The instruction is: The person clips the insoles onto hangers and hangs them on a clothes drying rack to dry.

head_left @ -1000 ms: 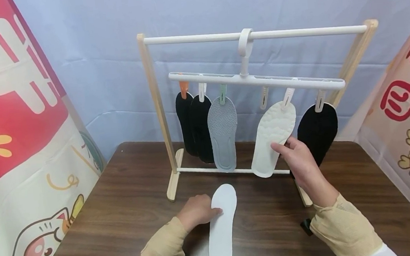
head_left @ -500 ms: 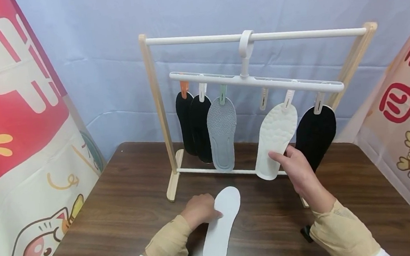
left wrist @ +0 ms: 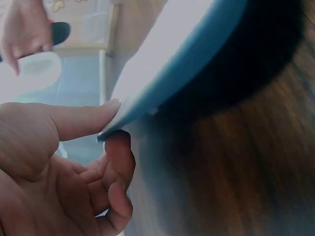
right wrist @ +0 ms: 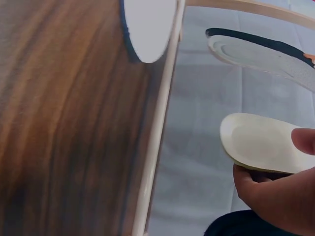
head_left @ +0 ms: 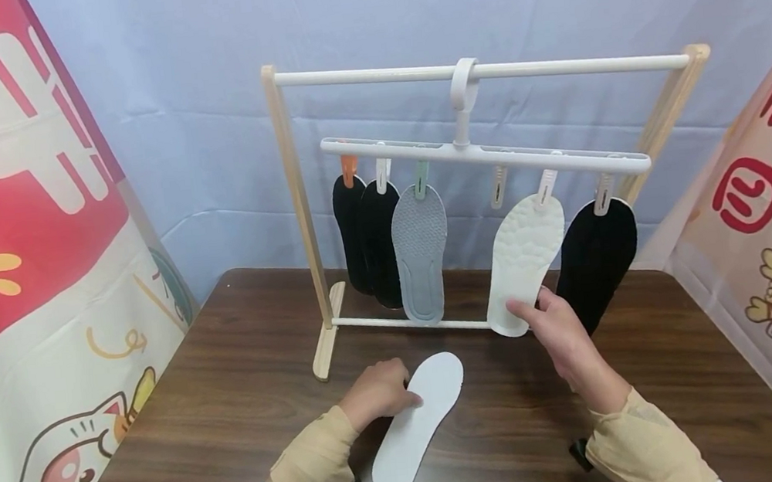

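Pinched between my left hand's (head_left: 378, 394) thumb and fingers is a plain white insole (head_left: 423, 422), its toe end slanting up to the right. In the left wrist view this insole (left wrist: 170, 56) stands a little off the wood, with a dark shadow beneath. My right hand (head_left: 564, 336) grips the right edge of a cream dimpled insole (head_left: 527, 243) near its heel. A white clothespin (head_left: 545, 187) holds that insole's toe end from the hanger bar (head_left: 412, 145). The right wrist view shows the thumb on the cream insole's (right wrist: 261, 142) face and fingers behind it.
Black insoles (head_left: 352, 236) and a grey insole (head_left: 422, 257) hang to the left, a black insole (head_left: 597, 259) to the right. One clothespin (head_left: 498, 188) hangs bare. The wooden rack (head_left: 296, 195) stands on a brown table (head_left: 244, 363).
The white insole has turned clockwise, its toe end swinging right and its heel left. My right hand has slid lower on the cream insole, which has shifted slightly right.
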The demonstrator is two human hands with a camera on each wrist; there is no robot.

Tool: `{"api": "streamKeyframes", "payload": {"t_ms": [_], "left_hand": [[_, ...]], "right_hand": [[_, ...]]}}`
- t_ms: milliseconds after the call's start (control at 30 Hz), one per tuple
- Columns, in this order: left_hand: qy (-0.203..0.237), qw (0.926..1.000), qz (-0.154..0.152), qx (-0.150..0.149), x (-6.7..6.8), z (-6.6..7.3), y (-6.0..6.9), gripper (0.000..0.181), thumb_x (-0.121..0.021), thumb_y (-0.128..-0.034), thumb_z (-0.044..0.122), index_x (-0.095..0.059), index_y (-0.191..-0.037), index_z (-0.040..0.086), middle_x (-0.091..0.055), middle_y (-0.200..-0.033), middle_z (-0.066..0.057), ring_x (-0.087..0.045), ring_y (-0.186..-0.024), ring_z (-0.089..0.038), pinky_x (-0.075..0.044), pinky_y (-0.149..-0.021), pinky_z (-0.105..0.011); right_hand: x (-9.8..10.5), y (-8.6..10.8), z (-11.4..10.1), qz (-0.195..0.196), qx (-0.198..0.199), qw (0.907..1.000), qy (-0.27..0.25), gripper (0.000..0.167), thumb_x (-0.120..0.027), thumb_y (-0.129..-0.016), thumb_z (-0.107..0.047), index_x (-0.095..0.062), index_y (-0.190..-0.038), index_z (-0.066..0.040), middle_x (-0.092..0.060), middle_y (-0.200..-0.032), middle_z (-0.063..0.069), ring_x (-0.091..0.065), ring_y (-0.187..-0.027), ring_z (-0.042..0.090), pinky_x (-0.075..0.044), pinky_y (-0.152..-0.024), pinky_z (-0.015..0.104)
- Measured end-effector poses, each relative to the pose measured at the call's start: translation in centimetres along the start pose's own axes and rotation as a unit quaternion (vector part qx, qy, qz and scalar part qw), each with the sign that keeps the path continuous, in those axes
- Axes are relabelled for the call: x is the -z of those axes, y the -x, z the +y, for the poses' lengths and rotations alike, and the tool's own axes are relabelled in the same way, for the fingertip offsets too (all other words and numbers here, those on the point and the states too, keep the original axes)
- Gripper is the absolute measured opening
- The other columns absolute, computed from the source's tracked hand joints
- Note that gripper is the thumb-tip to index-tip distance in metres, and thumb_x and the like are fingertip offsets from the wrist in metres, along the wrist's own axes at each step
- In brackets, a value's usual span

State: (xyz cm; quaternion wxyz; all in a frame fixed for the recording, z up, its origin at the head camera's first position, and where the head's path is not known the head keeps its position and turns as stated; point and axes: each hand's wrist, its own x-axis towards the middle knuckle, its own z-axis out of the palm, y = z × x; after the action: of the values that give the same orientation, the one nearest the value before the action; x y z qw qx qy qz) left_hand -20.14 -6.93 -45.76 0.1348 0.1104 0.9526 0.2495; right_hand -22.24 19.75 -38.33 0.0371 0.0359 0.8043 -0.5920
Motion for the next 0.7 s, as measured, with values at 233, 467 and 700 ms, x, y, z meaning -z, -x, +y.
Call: {"api": "streamKeyframes", "payload": {"t_ms": [233,467,700], "left_hand": [[0.042,0.9985,-0.001,-0.036,0.9,0.0,-0.2,0.028,-0.077,-0.0881,0.023,-0.069,-0.104,0.002,-0.067,-0.090,-0.007,-0.059,-0.075,-0.017,-0.052,-0.068,-0.034],[0.069,0.9958,-0.002,-0.060,1.4,0.4,0.1,0.023,-0.076,-0.0892,0.020,-0.068,-0.102,0.003,-0.060,-0.082,-0.002,-0.055,-0.073,-0.015,-0.049,-0.066,-0.031],[0.089,0.9928,0.012,-0.080,1.9,0.5,0.0,0.018,-0.074,-0.0901,0.018,-0.067,-0.098,0.004,-0.058,-0.079,0.001,-0.053,-0.070,-0.011,-0.046,-0.065,-0.027]], "right_hand": [[-0.2,0.2,1.2,-0.007,-0.001,0.9992,0.038,0.053,-0.059,-0.103,-0.022,-0.045,-0.146,0.005,-0.044,-0.151,0.020,-0.041,-0.134,0.027,-0.034,-0.110,0.045],[-0.4,0.4,1.8,-0.004,-0.007,0.9984,0.057,0.052,-0.061,-0.102,-0.025,-0.048,-0.143,0.004,-0.057,-0.139,0.021,-0.055,-0.114,0.018,-0.042,-0.102,0.039],[-0.5,0.5,2.4,-0.011,-0.008,0.9983,0.057,0.049,-0.061,-0.102,-0.020,-0.048,-0.140,0.009,-0.056,-0.138,0.025,-0.060,-0.114,0.025,-0.041,-0.104,0.043]]}}
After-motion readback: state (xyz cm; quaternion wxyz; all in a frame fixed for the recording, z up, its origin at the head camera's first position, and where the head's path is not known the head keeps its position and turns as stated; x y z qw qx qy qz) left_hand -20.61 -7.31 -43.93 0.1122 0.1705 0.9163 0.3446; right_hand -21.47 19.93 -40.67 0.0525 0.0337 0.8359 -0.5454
